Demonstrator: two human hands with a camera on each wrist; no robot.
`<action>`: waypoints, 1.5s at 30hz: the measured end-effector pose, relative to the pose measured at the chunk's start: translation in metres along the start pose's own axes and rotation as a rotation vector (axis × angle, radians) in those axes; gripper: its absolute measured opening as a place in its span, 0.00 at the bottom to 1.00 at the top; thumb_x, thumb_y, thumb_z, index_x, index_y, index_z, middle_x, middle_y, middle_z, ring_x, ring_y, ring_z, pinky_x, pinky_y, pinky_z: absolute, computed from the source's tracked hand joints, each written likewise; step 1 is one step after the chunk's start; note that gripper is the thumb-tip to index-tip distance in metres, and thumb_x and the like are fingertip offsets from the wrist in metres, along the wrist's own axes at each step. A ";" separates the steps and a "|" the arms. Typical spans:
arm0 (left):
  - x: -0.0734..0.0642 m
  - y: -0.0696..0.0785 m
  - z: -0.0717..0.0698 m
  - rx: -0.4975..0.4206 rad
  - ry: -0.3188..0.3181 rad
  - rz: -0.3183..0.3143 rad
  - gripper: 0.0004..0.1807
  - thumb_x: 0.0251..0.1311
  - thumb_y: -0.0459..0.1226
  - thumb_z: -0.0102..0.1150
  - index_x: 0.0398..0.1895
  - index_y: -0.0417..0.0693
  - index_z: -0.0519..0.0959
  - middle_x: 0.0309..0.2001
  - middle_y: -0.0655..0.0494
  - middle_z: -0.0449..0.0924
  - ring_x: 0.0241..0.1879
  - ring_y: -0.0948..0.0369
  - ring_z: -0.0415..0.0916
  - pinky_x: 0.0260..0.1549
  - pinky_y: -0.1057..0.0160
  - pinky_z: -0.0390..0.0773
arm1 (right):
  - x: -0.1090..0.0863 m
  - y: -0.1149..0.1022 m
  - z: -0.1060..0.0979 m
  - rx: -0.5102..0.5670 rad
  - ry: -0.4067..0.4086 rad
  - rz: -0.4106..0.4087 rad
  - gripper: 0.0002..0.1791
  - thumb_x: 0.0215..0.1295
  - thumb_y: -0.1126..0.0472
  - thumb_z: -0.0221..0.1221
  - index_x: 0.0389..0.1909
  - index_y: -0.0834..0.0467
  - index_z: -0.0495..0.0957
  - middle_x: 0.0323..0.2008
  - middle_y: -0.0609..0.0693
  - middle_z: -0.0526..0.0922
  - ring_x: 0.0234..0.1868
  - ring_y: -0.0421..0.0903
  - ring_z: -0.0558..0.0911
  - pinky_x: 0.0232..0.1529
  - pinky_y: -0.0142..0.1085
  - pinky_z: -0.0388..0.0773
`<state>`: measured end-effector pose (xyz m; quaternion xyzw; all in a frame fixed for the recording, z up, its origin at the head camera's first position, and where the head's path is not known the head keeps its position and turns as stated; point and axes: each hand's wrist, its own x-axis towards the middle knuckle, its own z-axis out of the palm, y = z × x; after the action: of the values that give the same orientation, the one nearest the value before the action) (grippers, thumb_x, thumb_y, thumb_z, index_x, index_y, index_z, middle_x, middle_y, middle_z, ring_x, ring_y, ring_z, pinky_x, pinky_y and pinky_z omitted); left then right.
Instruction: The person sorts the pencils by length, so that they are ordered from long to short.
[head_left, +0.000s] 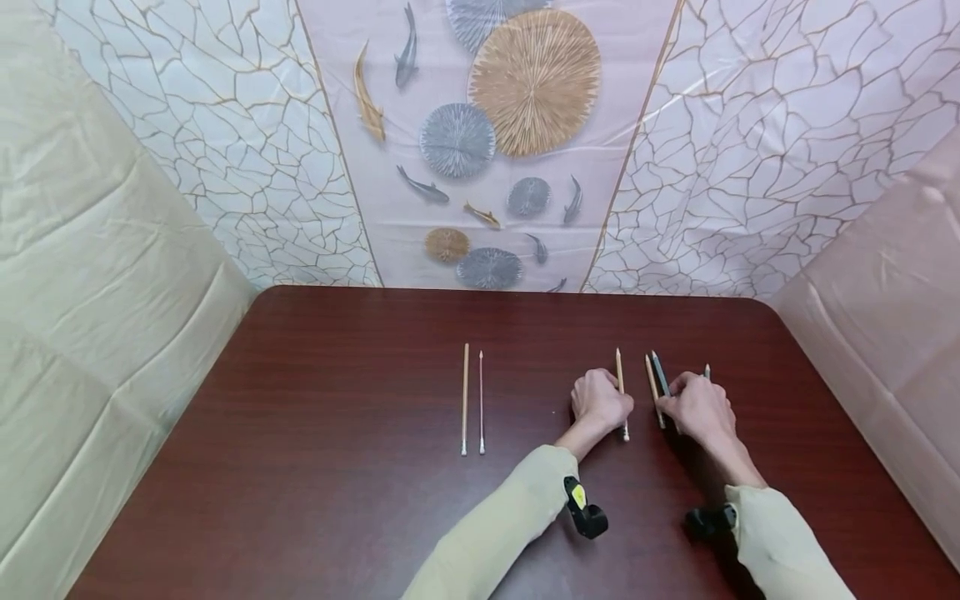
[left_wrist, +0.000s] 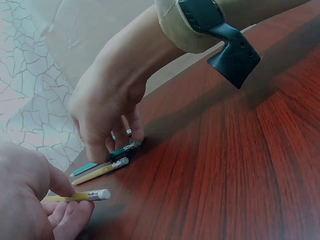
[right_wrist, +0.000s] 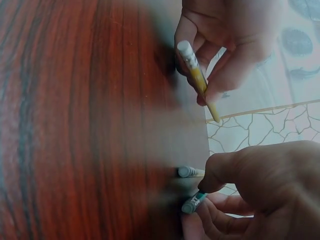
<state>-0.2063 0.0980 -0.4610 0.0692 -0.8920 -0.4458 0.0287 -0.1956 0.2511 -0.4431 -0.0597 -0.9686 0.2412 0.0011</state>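
Observation:
My left hand (head_left: 600, 398) pinches a yellow pencil (head_left: 619, 372) with a white eraser, its tip pointing to the far side; in the left wrist view the eraser end (left_wrist: 103, 194) sticks out past the thumb. To its right, my right hand (head_left: 701, 408) pinches a green pencil (right_wrist: 194, 203) near the eraser end. Just left of that one lies another yellow pencil (head_left: 651, 380), its tip close to the green pencil's. Beyond the right hand's knuckles shows the tip of a further greenish pencil (head_left: 707, 371); the hand hides most of it.
Left of my hands, a yellow pencil (head_left: 465, 400) and a thinner pink pencil (head_left: 482, 404) lie side by side on the dark red-brown table (head_left: 322, 467). Patterned cloth (head_left: 525, 217) hangs behind the table's far edge, with plain padded cloth at both sides.

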 end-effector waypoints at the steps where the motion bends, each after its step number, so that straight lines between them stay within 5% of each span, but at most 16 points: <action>1: 0.000 0.000 -0.001 0.001 -0.002 0.001 0.08 0.40 0.34 0.72 0.20 0.55 0.81 0.19 0.64 0.75 0.28 0.57 0.78 0.29 0.61 0.75 | 0.000 0.000 0.000 0.001 0.002 -0.003 0.14 0.54 0.56 0.65 0.35 0.63 0.78 0.20 0.54 0.78 0.30 0.62 0.80 0.24 0.52 0.73; 19: 0.005 -0.014 -0.039 0.024 0.003 0.033 0.07 0.41 0.33 0.70 0.25 0.52 0.82 0.21 0.63 0.78 0.30 0.57 0.79 0.28 0.62 0.75 | -0.003 -0.006 0.001 0.040 0.024 -0.053 0.14 0.53 0.58 0.64 0.35 0.65 0.78 0.27 0.58 0.81 0.31 0.61 0.79 0.28 0.50 0.74; 26: 0.007 -0.020 -0.049 0.031 -0.002 0.040 0.07 0.41 0.33 0.70 0.25 0.53 0.82 0.22 0.62 0.78 0.31 0.56 0.81 0.30 0.61 0.76 | -0.006 -0.011 0.002 0.098 0.032 -0.111 0.13 0.52 0.61 0.63 0.34 0.67 0.78 0.24 0.53 0.84 0.24 0.50 0.80 0.31 0.45 0.75; 33: 0.009 -0.025 -0.056 0.031 -0.012 0.046 0.08 0.42 0.33 0.72 0.26 0.52 0.83 0.22 0.63 0.78 0.32 0.55 0.81 0.31 0.61 0.76 | -0.010 -0.020 0.002 0.257 -0.044 -0.101 0.13 0.55 0.65 0.61 0.37 0.70 0.75 0.28 0.57 0.85 0.16 0.45 0.81 0.19 0.38 0.79; 45: 0.009 -0.033 -0.070 0.062 -0.019 0.068 0.07 0.42 0.33 0.71 0.27 0.51 0.83 0.22 0.62 0.79 0.33 0.55 0.81 0.33 0.61 0.77 | -0.014 -0.039 0.010 0.419 -0.144 -0.053 0.14 0.54 0.67 0.59 0.40 0.71 0.73 0.32 0.58 0.82 0.19 0.45 0.82 0.21 0.41 0.82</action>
<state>-0.2037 0.0219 -0.4457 0.0353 -0.9076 -0.4171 0.0333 -0.1864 0.2108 -0.4333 -0.0153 -0.8961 0.4408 -0.0492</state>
